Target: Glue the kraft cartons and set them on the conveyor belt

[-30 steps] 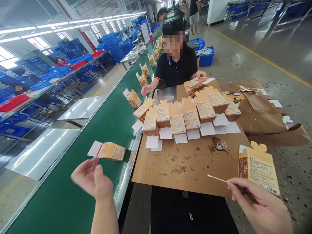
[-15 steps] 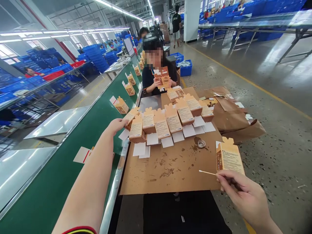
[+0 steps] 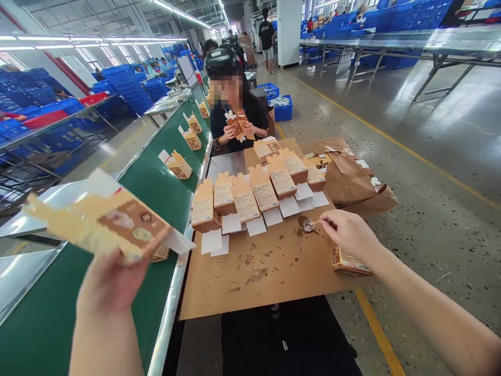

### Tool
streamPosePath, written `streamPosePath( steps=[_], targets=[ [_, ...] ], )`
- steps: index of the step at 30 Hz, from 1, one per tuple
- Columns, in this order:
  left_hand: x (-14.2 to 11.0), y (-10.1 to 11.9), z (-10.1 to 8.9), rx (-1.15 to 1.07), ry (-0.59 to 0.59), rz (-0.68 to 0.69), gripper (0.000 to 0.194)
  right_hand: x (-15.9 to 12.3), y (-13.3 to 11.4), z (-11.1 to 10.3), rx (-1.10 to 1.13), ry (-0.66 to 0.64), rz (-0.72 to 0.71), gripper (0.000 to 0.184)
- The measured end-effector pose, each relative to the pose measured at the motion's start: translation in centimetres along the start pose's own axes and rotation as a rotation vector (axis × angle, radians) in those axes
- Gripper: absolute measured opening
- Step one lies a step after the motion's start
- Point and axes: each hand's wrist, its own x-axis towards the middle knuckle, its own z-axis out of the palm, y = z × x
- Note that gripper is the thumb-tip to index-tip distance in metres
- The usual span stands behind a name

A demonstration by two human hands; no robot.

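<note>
My left hand (image 3: 113,277) grips a brown and cream carton (image 3: 125,224) near one end, raised over the green conveyor belt (image 3: 152,303). The carton is tilted, its white flaps sticking out, and slightly blurred. Pinched in my right hand (image 3: 348,232) is a cotton swab (image 3: 318,221), its tip at the small clear dish (image 3: 308,225) on the cardboard sheet (image 3: 250,290). Below my right wrist lies another carton (image 3: 348,261), partly hidden by the hand. Several cartons (image 3: 246,198) with white flaps are lined up across the middle of the cardboard.
Across the table, a co-worker (image 3: 235,115) holds an open carton (image 3: 239,125) in both hands. More cartons (image 3: 178,164) stand along the belt. Torn brown paper (image 3: 348,180) lies right of the table. Wet spots mark the cardboard around the dish. Blue bins (image 3: 282,107) sit behind.
My left hand reached to the leftmost carton of the row and brought it back over the belt. My right hand carried the swab forward to the dish. The co-worker lifted a carton.
</note>
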Motion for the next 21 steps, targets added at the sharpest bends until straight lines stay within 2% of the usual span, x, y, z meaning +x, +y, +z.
streamPosePath(
  steps=[3,5,7,11,13,15,16,18,21],
  targets=[
    [-7.9,-4.6,0.5,-0.16,-0.099,-0.196,0.115,1.3,0.5,1.5,-0.087,-0.108,-0.008,0.028],
    [-11.8,-7.7,1.6,-0.139,-0.158,-0.301,0.108,1.7,0.8,2.2,-0.109,-0.142,-0.015,0.03],
    [-14.1,-9.7,3.3,-0.105,-0.218,-0.346,0.093,1.9,1.2,2.3,-0.119,-0.162,-0.023,0.031],
    [-15.0,-10.2,7.0,-0.095,-0.191,-0.308,0.071,1.3,1.1,1.1,-0.121,-0.154,-0.044,0.028],
    [-14.8,-10.0,8.3,-0.102,-0.18,-0.289,0.068,0.1,-0.2,0.7,-0.056,-0.069,-0.058,0.026],
    [-14.7,-10.2,9.0,-0.105,-0.197,-0.281,0.069,-1.8,-2.4,1.3,0.086,0.034,-0.072,0.023],
    [-14.7,-10.5,9.1,-0.103,-0.197,-0.279,0.07,-2.9,-3.9,2.1,0.176,0.058,-0.074,0.023],
    [-14.6,-11.2,9.1,-0.09,-0.189,-0.28,0.074,-4.9,-6.9,4.6,0.346,0.013,-0.124,0.023],
    [-14.4,-12.3,8.9,-0.059,-0.204,-0.302,0.078,-6.8,-10.5,9.3,0.426,-0.034,-0.126,0.025]
  ],
)
